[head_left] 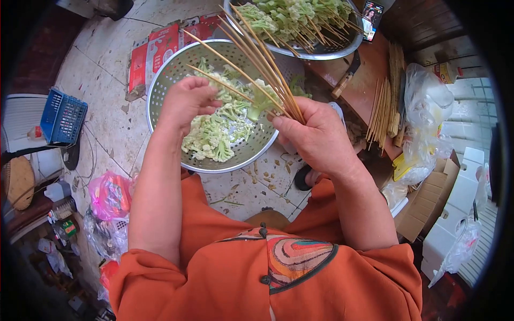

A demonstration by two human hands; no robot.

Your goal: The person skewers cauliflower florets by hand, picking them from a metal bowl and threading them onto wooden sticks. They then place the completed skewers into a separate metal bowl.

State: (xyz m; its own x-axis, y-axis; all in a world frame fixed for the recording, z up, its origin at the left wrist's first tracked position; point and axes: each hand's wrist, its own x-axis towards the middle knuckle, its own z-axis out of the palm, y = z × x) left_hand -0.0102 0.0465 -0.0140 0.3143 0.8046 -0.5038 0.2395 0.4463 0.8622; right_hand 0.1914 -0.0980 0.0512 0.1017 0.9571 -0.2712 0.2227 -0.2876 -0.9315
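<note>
- A bundle of bamboo skewers [262,69] is gripped at its near end in the right hand [316,136], whose fingers are closed round the sticks. The sticks fan out to the far left above the colander.
- A cauliflower floret [261,101] is seen threaded on the skewers just left of the right hand's fingertips.
- The left hand [187,101] is held over the colander's middle, left of the floret, with its fingers drawn together. A single skewer passes beside them; what lies between the fingers cannot be told.
- A perforated metal colander [160,80] is set on the floor below both hands, and loose cauliflower florets [211,136] are heaped in its near half.
- A flattened red carton [155,51] is partly covered by the colander's far left rim.
- A metal basin [326,52] is placed on the far side, touching a wooden bench [367,80], and is filled with skewered cauliflower [284,16].
- On the bench a knife [347,75] is laid near the basin, and loose skewers [381,109] are stacked to its right.
- A phone [372,16] is propped at the far right of the basin.
- Plastic bags [428,101] and a cardboard box [428,203] are found on the right.
- On the tiled floor [107,64] a blue basket [63,116] is seen at the left, and a pink bag [110,195] nearer.
</note>
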